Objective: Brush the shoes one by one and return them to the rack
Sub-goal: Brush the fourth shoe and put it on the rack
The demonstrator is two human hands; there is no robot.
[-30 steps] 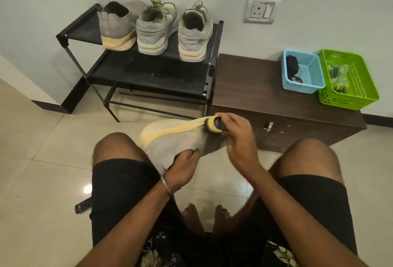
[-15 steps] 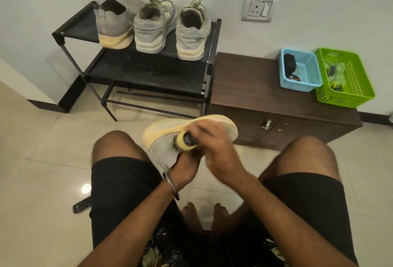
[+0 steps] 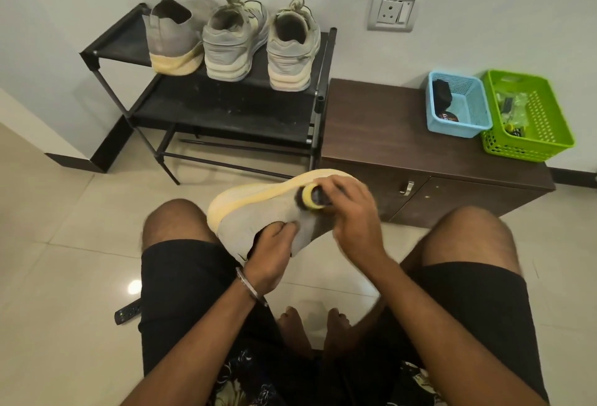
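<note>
A grey knit shoe with a pale yellow sole [image 3: 258, 211] lies on its side above my knees, sole facing away from me. My left hand [image 3: 268, 257] grips it at the opening, fingers inside the collar. My right hand [image 3: 350, 211] holds a small brush with a yellow rim [image 3: 311, 197] pressed against the shoe's grey side near the sole. On the top shelf of the black rack [image 3: 226, 108] stand three shoes: the matching grey one [image 3: 172, 38] at the left, then a laced grey pair [image 3: 234, 38] [image 3: 292, 45].
A low brown cabinet [image 3: 387, 134] stands right of the rack, carrying a blue basket [image 3: 458, 105] and a green basket [image 3: 529, 114] with small items. A remote [image 3: 127, 312] lies on the tiled floor by my left thigh. A wall socket [image 3: 394, 9] is above.
My right hand has swept the brush along the shoe's side, from the toe end toward the heel and back to the middle. The camera view shifted slightly.
</note>
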